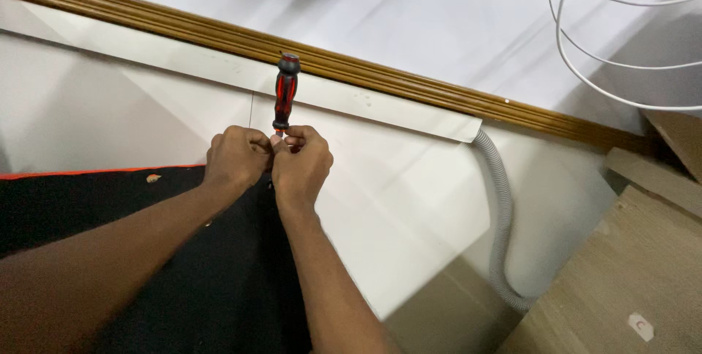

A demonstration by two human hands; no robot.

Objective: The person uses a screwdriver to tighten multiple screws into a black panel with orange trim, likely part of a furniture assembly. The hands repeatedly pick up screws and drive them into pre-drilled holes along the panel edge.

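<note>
A screwdriver (284, 93) with a red and black handle stands upright between my two hands, its shaft hidden by my fingers. My right hand (301, 165) pinches it just below the handle. My left hand (235, 156) presses against the right hand, fingers curled at the same spot; what it grips there is hidden. Both hands sit in front of a white wall panel (409, 178), just below a white cable duct (365, 102). The screwdriver's tip cannot be seen.
A brown wooden moulding (409, 80) runs diagonally above the duct. A grey corrugated hose (503, 215) drops from the duct's right end. White cables (607, 47) loop at top right. Wooden boards (643, 251) lie at right. A black cloth (146, 200) with an orange edge covers the lower left.
</note>
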